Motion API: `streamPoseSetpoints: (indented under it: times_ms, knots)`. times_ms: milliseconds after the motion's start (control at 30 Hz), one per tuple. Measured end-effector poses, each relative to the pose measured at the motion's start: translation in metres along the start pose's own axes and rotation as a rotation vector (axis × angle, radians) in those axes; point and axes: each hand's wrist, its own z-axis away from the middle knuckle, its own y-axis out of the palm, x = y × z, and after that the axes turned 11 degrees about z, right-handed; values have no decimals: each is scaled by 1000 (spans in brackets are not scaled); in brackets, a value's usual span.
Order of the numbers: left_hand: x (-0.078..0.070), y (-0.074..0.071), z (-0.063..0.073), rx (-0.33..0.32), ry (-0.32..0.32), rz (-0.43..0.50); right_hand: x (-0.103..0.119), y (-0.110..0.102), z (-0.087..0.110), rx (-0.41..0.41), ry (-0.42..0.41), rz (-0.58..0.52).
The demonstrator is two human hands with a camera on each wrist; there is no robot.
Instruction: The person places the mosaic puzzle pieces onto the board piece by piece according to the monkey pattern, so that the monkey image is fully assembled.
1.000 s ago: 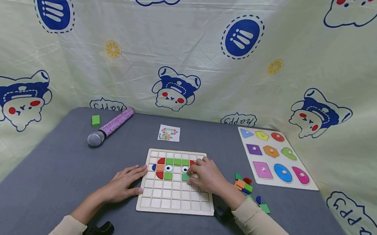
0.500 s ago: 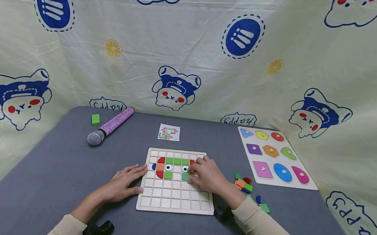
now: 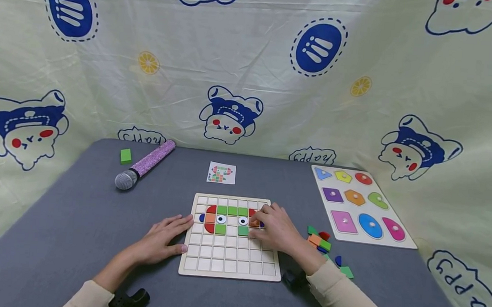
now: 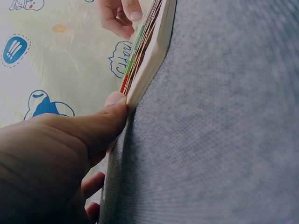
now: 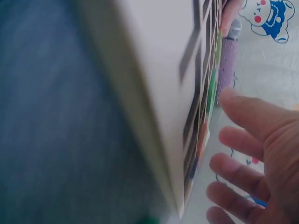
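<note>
A white grid board [image 3: 229, 267] lies on the table, with red, green, orange and blue pieces and two eye tiles in its upper cells. Along its left edge rests my left hand [image 3: 158, 240], fingers extended; in the left wrist view the thumb [image 4: 105, 121] touches the board's side. My right hand [image 3: 278, 229] is over the board's right part, near an eye tile [image 3: 243, 221] and a partly covered orange piece [image 3: 255, 222]. In the right wrist view its fingers [image 5: 238, 170] are loosely bent and spread, holding nothing visible.
Loose coloured pieces [image 3: 325, 245] lie right of the board. Behind them is a shape puzzle board [image 3: 373, 209]. A small pattern card [image 3: 222, 173] lies at the back. At left are a glittery purple microphone [image 3: 152, 159] and a green block [image 3: 125, 156].
My right hand has drawn slightly to the right, exposing more of the orange piece and a bit of blue beside it. My left hand stays at the board's edge.
</note>
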Motion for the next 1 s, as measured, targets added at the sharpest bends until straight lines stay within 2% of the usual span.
streamPoseSetpoints:
  times_ms: [133, 333, 700, 1000]
  knots:
    - [0, 0, 0, -5, 1, 0, -12, -7, 8, -5, 32, 3]
    - [0, 1, 0, -8, 6, -5, -41, -16, 25, -49, 63, 21]
    - [1, 1, 1, -10, 14, -9, -96, -24, 61, -20, 193, 37]
    - [0, 1, 0, -8, 7, -4, -123, -21, 78, 17, 242, 13]
